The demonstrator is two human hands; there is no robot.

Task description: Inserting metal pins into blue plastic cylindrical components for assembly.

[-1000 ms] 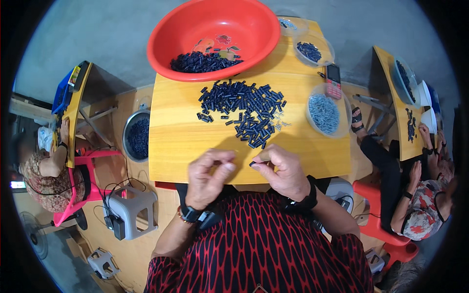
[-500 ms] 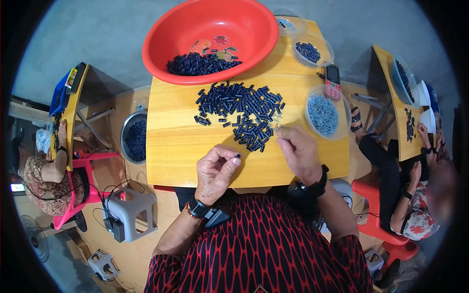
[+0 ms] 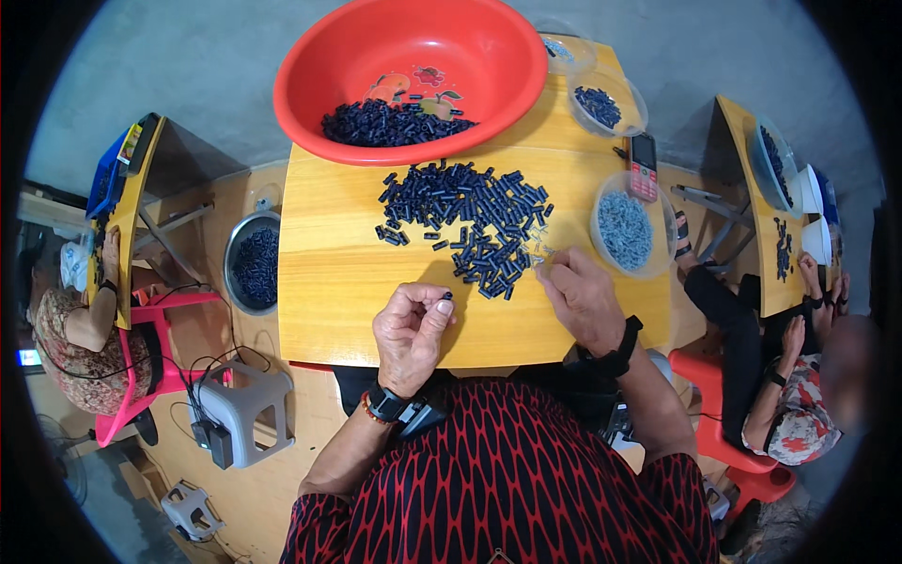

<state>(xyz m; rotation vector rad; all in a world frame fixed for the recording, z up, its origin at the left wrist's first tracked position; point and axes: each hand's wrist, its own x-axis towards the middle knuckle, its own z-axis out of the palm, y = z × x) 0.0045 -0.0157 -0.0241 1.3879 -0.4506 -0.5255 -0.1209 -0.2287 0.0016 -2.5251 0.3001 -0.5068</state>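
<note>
My left hand [image 3: 406,331] is closed over the table's near edge, pinching a small black cylinder [image 3: 447,295] between thumb and forefinger. To the right, my right hand [image 3: 584,299] has its thumb and forefinger pressed together beside a few loose silvery screw-like pieces [image 3: 538,246]. Whatever its fingertips hold is too small to make out. Between and beyond the hands lies a heap of black cylinders [image 3: 460,209] on the yellow wooden table [image 3: 348,282]. A clear bowl [image 3: 660,252] full of thin silvery pieces [image 3: 624,230] stands right of my right hand.
A large red basin [image 3: 413,66] with more black cylinders sits at the table's far side. Two clear bowls [image 3: 629,105] [image 3: 587,47] and a red phone [image 3: 643,169] line the right edge. A metal bowl [image 3: 235,291] stands at left. Other people work at side tables.
My right hand has stayed near the loose silvery pieces, its fingertips shifting slightly. My left hand has moved a little left and down, and the black cylinder shows more plainly in its pinch.
</note>
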